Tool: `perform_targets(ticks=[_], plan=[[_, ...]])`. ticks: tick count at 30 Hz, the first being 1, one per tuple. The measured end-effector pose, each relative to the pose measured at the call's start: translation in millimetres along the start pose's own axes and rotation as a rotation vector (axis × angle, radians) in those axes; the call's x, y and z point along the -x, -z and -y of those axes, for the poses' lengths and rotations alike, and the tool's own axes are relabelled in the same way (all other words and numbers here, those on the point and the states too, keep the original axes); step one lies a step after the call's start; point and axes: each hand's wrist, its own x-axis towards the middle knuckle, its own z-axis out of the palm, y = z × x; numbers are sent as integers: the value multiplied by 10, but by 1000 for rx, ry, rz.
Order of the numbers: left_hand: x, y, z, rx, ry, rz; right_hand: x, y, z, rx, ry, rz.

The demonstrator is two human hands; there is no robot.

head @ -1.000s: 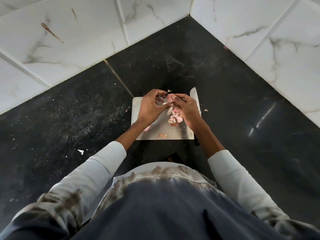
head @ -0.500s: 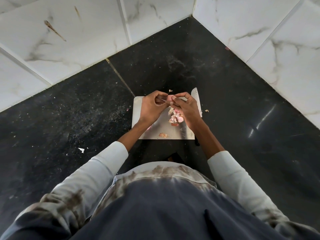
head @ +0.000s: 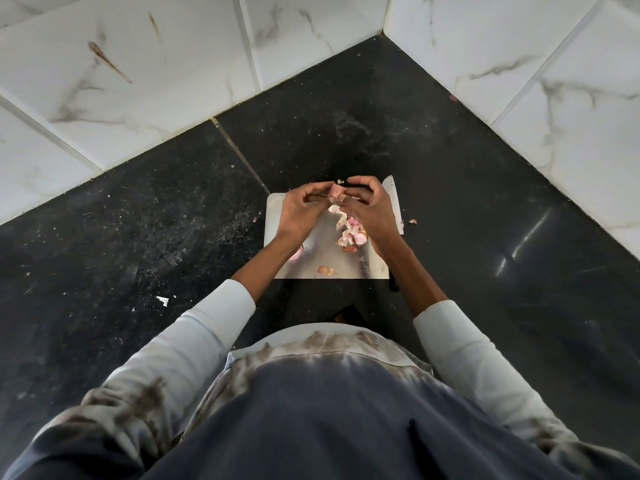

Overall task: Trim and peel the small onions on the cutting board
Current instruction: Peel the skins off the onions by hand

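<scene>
A small pink onion (head: 336, 192) is held above the far end of the pale cutting board (head: 346, 263). My left hand (head: 300, 211) and my right hand (head: 369, 209) both pinch it between fingertips from either side. Below them a heap of pink and white peels (head: 351, 233) lies on the board. Part of another pink onion (head: 296, 254) shows by my left wrist. A knife blade (head: 393, 194) lies along the board's right edge, mostly hidden by my right hand.
The board sits on a dark speckled counter (head: 156, 237) in a corner of white marble-tiled walls (head: 138, 64). Peel scraps (head: 412, 222) lie just off the board's right side, and a brown scrap (head: 326, 270) near its front edge.
Both hands have shifted slightly and turned the onion between their fingertips; a strip of peel now hangs below it.
</scene>
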Motion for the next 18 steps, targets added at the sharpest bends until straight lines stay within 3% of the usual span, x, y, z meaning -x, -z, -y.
perform_targets(ticks=[7, 18], plan=[[-35, 13, -62, 13, 11, -18, -52, 0, -54, 165, 12, -44], [-14, 50, -146, -7, -39, -37, -28, 52, -43, 195, 127, -44]])
